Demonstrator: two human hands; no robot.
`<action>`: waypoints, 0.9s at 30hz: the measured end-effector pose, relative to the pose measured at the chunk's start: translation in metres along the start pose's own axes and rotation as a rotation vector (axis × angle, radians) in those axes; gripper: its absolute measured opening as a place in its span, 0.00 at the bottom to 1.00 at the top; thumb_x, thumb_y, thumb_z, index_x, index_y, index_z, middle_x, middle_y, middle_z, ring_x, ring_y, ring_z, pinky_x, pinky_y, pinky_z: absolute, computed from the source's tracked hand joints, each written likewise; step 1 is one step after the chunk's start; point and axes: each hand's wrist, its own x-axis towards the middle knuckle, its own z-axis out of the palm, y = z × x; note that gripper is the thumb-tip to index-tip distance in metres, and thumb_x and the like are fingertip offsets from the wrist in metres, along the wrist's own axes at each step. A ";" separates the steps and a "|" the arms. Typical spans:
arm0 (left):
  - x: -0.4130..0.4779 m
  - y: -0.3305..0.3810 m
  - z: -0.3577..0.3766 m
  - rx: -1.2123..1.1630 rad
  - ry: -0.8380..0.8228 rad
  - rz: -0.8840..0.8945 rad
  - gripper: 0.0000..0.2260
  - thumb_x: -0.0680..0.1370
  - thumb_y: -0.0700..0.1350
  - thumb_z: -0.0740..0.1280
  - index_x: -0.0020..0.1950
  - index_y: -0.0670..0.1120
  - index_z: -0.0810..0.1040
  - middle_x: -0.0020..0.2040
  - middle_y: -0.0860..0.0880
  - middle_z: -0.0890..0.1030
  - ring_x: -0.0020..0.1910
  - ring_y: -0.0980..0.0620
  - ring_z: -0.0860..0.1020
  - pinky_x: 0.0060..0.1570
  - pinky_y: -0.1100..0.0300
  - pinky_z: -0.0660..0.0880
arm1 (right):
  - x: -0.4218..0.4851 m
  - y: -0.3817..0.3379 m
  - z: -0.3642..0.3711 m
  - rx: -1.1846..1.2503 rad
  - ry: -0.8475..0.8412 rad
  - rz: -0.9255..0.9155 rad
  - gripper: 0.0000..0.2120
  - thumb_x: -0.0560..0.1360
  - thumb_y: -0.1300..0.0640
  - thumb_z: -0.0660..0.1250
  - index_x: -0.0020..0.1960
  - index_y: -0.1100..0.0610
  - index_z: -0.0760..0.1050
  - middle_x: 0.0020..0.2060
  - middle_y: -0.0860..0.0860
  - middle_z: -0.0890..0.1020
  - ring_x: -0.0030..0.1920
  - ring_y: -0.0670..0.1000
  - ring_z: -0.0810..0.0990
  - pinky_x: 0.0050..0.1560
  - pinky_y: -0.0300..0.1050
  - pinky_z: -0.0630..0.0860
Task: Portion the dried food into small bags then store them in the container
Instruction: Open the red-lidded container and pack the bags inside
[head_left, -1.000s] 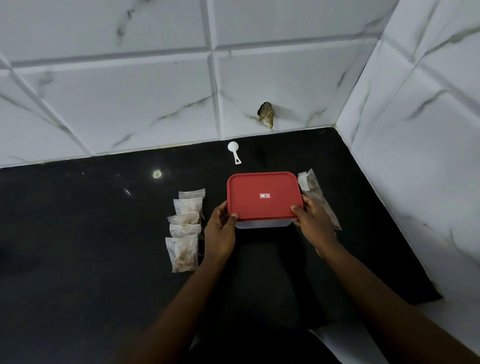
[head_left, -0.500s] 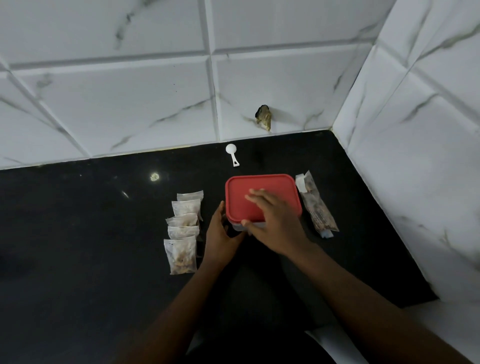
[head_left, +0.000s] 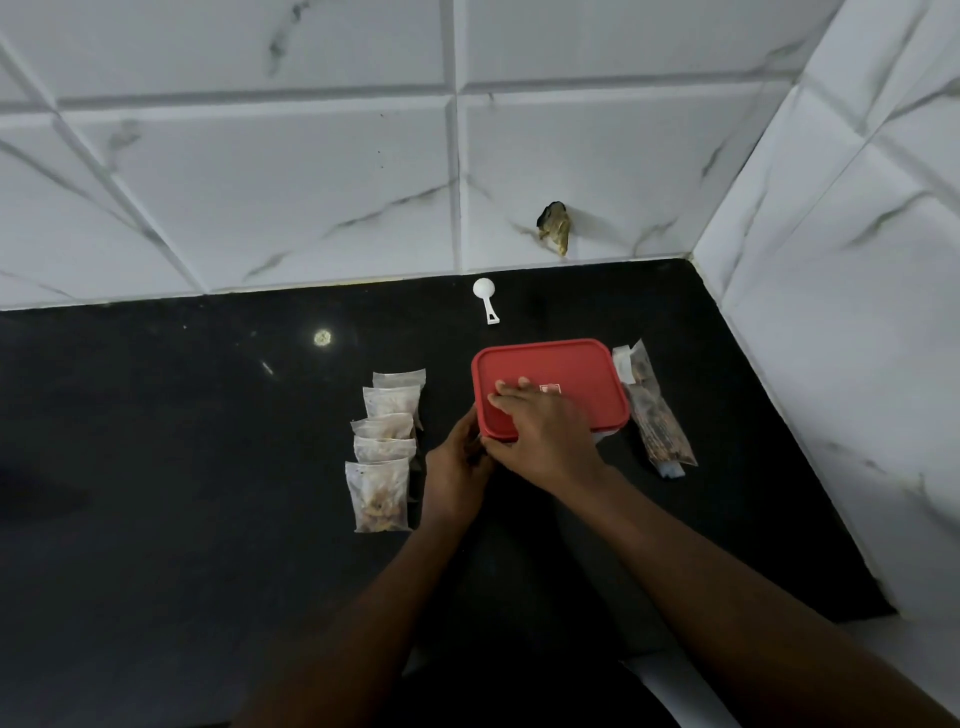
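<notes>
Both forearms reach in from 6 o'clock over the black counter (head_left: 182, 519). The left hand (head_left: 454, 467) sits at the near-left corner of the container (head_left: 609, 431), about 7 o'clock of the red lid (head_left: 576, 371). Its fingers are bent up against that corner. The right hand (head_left: 545, 436) hides their tips, so I cannot tell whether they grip. The right hand lies palm-down on the lid, fingers straight and pointing to 10 o'clock, thumb along the near edge. It holds nothing and only presses flat, covering the lid's near-left part. The lid is on the container, of which only a pale strip shows under the near-right edge. At 9 o'clock of the container, just beside the left hand, five small bags (head_left: 385, 447) of dried food lie in an overlapping row running near to far. At 3 o'clock, just beside the container, a long big bag (head_left: 660, 421) of darker food lies flat. At 12 o'clock, apart from the lid, a white scoop (head_left: 485, 296) lies near the tiled wall (head_left: 311, 182). The wall has a dark chipped hole (head_left: 555, 228) at 1 o'clock.
</notes>
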 end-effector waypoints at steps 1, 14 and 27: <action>0.000 -0.001 0.000 0.004 -0.006 0.000 0.27 0.78 0.31 0.70 0.77 0.43 0.70 0.64 0.49 0.82 0.62 0.60 0.82 0.60 0.67 0.77 | 0.002 0.000 -0.003 -0.008 -0.033 0.002 0.29 0.76 0.45 0.72 0.73 0.55 0.74 0.74 0.53 0.73 0.76 0.56 0.68 0.74 0.56 0.65; 0.003 -0.005 -0.006 0.074 -0.015 0.034 0.25 0.78 0.35 0.72 0.75 0.42 0.73 0.61 0.51 0.84 0.60 0.63 0.82 0.60 0.64 0.79 | 0.029 -0.017 -0.035 -0.058 -0.219 0.037 0.25 0.67 0.42 0.77 0.60 0.51 0.79 0.50 0.49 0.83 0.51 0.50 0.81 0.53 0.48 0.78; 0.012 -0.005 -0.013 0.162 -0.040 0.027 0.28 0.74 0.40 0.77 0.72 0.50 0.74 0.60 0.57 0.84 0.60 0.63 0.81 0.62 0.53 0.81 | 0.013 0.010 -0.036 0.158 -0.065 0.022 0.24 0.67 0.41 0.77 0.62 0.45 0.82 0.54 0.46 0.86 0.55 0.47 0.82 0.57 0.46 0.78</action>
